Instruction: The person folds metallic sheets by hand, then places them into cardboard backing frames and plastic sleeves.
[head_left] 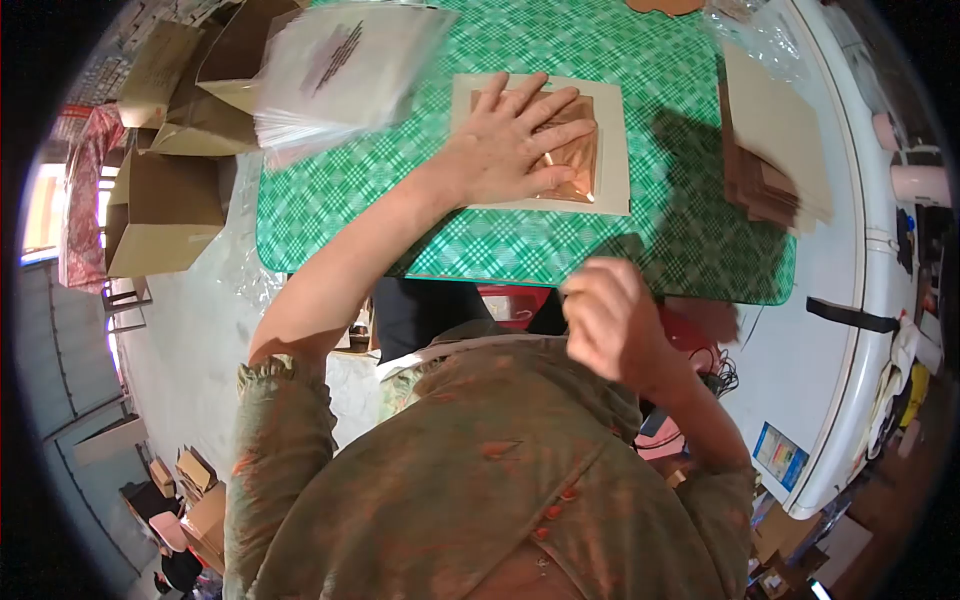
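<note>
Palm down with fingers spread, my left hand lies flat on a shiny brown square piece that looks wrapped in clear film. Under that piece is a larger beige sheet on the green checked tablecloth. My right hand is raised off the table's near edge, close to my body. Its fingers are curled in and slightly blurred; whatever may be inside them is hidden.
A stack of clear printed plastic bags sits at the table's left. Beige and brown sheets are piled at the right edge. Open cardboard boxes stand left of the table. A white curved surface runs along the right side.
</note>
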